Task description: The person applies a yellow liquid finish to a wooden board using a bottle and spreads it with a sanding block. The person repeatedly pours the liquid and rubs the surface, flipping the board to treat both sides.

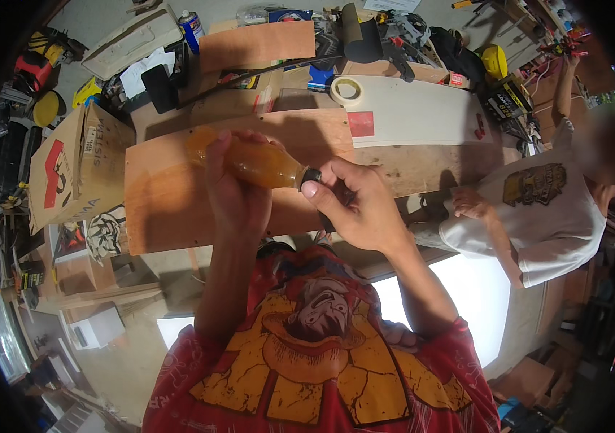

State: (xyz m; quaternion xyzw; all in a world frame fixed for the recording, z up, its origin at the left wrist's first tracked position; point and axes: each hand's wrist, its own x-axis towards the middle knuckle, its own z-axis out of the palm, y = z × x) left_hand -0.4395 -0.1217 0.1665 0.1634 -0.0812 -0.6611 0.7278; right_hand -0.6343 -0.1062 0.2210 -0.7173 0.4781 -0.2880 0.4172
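– what is on the left?
– a brown cardboard box (pixel 73 169) with a red patch.
– farther back?
– a blue can (pixel 191 32); to its right, a cream tape roll (pixel 335 96).

- Red short-sleeved T-shirt (pixel 315 361), at 6 o'clock
- Cartoon-character print (pixel 322 310) on its chest, wearing an orange-brown straw hat, upside down in view
- Cracked orange-yellow block letters (pixel 295 395), dark-outlined, from 7 to 5 o'clock
- Left sleeve (pixel 186 359), past 7 o'clock: pale line drawings
- Left hand (pixel 237 203) and right hand (pixel 365 209) bare
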